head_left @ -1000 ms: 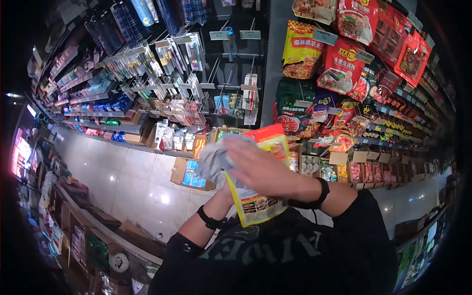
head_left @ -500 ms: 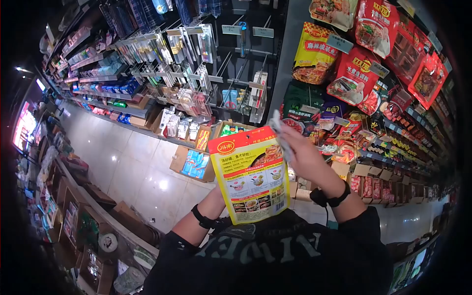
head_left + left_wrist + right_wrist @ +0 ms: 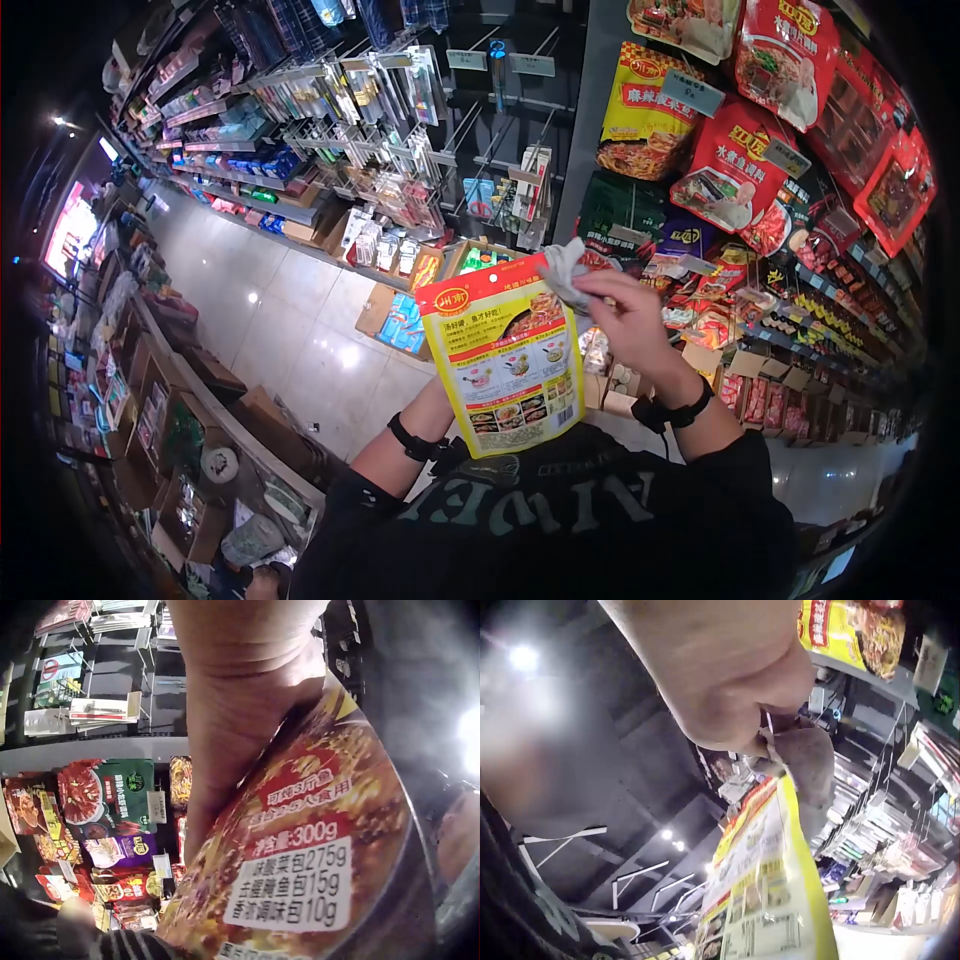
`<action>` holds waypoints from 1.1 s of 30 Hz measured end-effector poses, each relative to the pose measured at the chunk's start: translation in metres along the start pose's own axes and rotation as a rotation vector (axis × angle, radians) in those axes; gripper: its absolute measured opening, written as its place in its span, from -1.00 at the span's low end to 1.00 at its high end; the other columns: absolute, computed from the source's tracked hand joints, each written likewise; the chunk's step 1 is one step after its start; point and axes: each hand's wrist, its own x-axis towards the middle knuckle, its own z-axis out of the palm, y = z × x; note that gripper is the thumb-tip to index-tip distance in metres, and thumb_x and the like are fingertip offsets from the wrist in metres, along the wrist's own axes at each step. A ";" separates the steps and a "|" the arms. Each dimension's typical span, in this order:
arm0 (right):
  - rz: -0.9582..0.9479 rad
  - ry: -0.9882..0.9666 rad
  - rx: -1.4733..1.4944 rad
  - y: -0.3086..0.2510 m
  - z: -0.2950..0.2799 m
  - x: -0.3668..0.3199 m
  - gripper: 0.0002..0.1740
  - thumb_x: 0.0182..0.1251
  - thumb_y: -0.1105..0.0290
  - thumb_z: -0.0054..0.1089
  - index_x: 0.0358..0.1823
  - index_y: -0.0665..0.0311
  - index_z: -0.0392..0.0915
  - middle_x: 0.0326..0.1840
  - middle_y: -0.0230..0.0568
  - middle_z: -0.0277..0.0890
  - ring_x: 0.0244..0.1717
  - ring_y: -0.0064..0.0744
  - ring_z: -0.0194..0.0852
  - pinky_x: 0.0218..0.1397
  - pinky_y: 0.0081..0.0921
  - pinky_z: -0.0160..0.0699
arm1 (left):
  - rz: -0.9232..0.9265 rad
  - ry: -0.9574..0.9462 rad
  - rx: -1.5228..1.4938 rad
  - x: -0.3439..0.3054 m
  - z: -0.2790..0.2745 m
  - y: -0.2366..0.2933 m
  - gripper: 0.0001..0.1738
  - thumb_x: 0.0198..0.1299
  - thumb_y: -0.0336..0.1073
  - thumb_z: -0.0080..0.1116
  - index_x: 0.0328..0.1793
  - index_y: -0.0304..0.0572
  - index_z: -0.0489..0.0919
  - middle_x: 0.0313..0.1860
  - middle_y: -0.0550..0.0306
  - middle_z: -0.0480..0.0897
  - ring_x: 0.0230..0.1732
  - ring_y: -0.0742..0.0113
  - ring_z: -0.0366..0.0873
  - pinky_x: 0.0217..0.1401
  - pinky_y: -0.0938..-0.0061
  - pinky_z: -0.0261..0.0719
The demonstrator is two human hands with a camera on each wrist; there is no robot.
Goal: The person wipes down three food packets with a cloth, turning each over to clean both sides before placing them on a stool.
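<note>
A yellow and red seasoning packet (image 3: 505, 365) stands upright before the chest, its printed back facing the head camera. My left hand (image 3: 232, 727) holds it from the far side, mostly hidden in the head view; the left wrist view shows the hand against the picture side, beside a weight label. With bent fingers, my right hand (image 3: 632, 318) pinches a crumpled grey cloth (image 3: 567, 272) at the packet's upper right corner. In the right wrist view, the cloth (image 3: 808, 769) hangs over the packet's yellow edge (image 3: 799, 825).
Seasoning pouches (image 3: 735, 165) hang on a rack at the right, among them a similar yellow packet (image 3: 648, 110). Hooks with small hanging goods (image 3: 385, 90) fill the wall ahead. Cardboard boxes (image 3: 378, 308) stand low by the tiled floor (image 3: 290, 290); a counter (image 3: 260, 440) runs along the left.
The right hand and cloth have moved from across the packet's front to its upper right corner, uncovering the print. Over the last half second, the cloth has shifted slightly over that corner.
</note>
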 end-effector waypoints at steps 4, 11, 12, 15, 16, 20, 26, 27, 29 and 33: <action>0.071 0.172 0.605 -0.021 0.004 0.011 -0.61 0.35 0.62 0.17 0.21 0.37 0.56 0.26 -0.04 0.52 0.27 -0.23 0.53 0.30 -0.39 0.49 | -0.014 -0.003 0.009 0.016 0.006 -0.006 -0.27 0.57 0.17 -0.30 0.68 -0.07 0.10 0.61 -0.02 0.25 0.60 0.13 0.23 0.62 0.16 0.25; -0.388 -0.097 -0.401 -0.024 0.027 0.012 -0.55 0.25 0.61 0.12 0.21 0.37 0.55 0.34 0.04 0.46 0.39 0.13 0.40 0.45 -0.12 0.41 | -0.019 -0.006 0.026 0.033 0.015 -0.015 -0.27 0.57 0.17 -0.30 0.68 -0.07 0.09 0.62 -0.02 0.24 0.60 0.13 0.22 0.62 0.17 0.24; -0.302 -0.084 -0.379 -0.013 0.021 0.012 -0.54 0.24 0.61 0.12 0.21 0.37 0.54 0.36 0.05 0.45 0.40 0.12 0.40 0.45 -0.12 0.41 | -0.010 -0.008 0.031 0.034 0.016 -0.013 -0.27 0.57 0.17 -0.30 0.68 -0.07 0.09 0.62 -0.02 0.24 0.60 0.13 0.22 0.63 0.17 0.24; -0.134 -0.038 -0.347 0.001 0.002 0.009 -0.49 0.21 0.67 0.05 0.24 0.40 0.53 0.38 0.13 0.44 0.39 0.10 0.44 0.44 -0.17 0.45 | 0.001 0.000 0.030 0.031 0.015 -0.011 -0.27 0.57 0.17 -0.30 0.68 -0.07 0.09 0.62 -0.02 0.24 0.61 0.13 0.22 0.63 0.17 0.24; -0.211 -0.043 -0.346 -0.004 0.003 0.009 -0.49 0.22 0.67 0.03 0.25 0.42 0.51 0.38 0.14 0.44 0.39 0.10 0.44 0.44 -0.17 0.45 | 0.002 0.001 0.033 0.031 0.015 -0.011 -0.27 0.57 0.17 -0.30 0.68 -0.08 0.09 0.62 -0.02 0.24 0.61 0.13 0.22 0.63 0.17 0.24; -0.453 -0.138 -0.231 -0.038 0.043 0.017 -0.52 0.31 0.60 0.04 0.29 0.47 0.45 0.39 0.11 0.41 0.43 0.04 0.39 0.45 -0.16 0.43 | -0.017 -0.007 0.037 0.032 0.013 -0.015 -0.26 0.57 0.18 -0.30 0.68 -0.08 0.08 0.62 -0.03 0.23 0.61 0.14 0.21 0.63 0.18 0.23; -0.507 -0.298 -0.323 -0.056 0.055 0.010 -0.54 0.26 0.52 0.18 0.22 0.38 0.50 0.28 0.05 0.47 0.39 -0.02 0.42 0.40 -0.21 0.48 | -0.032 -0.015 0.029 0.031 0.006 -0.010 -0.26 0.57 0.18 -0.31 0.69 -0.08 0.08 0.63 -0.03 0.23 0.62 0.14 0.20 0.64 0.18 0.22; -0.497 -0.304 -0.355 -0.049 0.054 0.005 -0.53 0.22 0.51 0.22 0.20 0.37 0.51 0.24 0.03 0.50 0.35 -0.03 0.45 0.36 -0.21 0.49 | -0.034 -0.013 0.029 0.029 0.004 -0.009 -0.26 0.57 0.18 -0.31 0.69 -0.08 0.07 0.63 -0.03 0.23 0.62 0.14 0.20 0.64 0.18 0.22; -0.442 -0.290 -0.399 -0.046 0.044 -0.004 -0.51 0.14 0.49 0.30 0.16 0.35 0.53 0.12 -0.03 0.54 0.26 -0.07 0.50 0.29 -0.19 0.51 | -0.039 -0.015 0.024 0.031 0.001 -0.005 -0.26 0.57 0.18 -0.31 0.69 -0.09 0.07 0.63 -0.03 0.22 0.62 0.14 0.20 0.64 0.19 0.22; -0.287 -0.170 -0.434 -0.042 0.023 -0.019 -0.49 0.00 0.44 0.45 0.06 0.31 0.58 -0.10 -0.11 0.54 0.06 -0.10 0.52 0.16 -0.16 0.49 | -0.038 -0.022 0.003 0.025 -0.003 0.003 -0.26 0.56 0.18 -0.31 0.69 -0.09 0.07 0.63 -0.03 0.22 0.62 0.14 0.19 0.64 0.19 0.22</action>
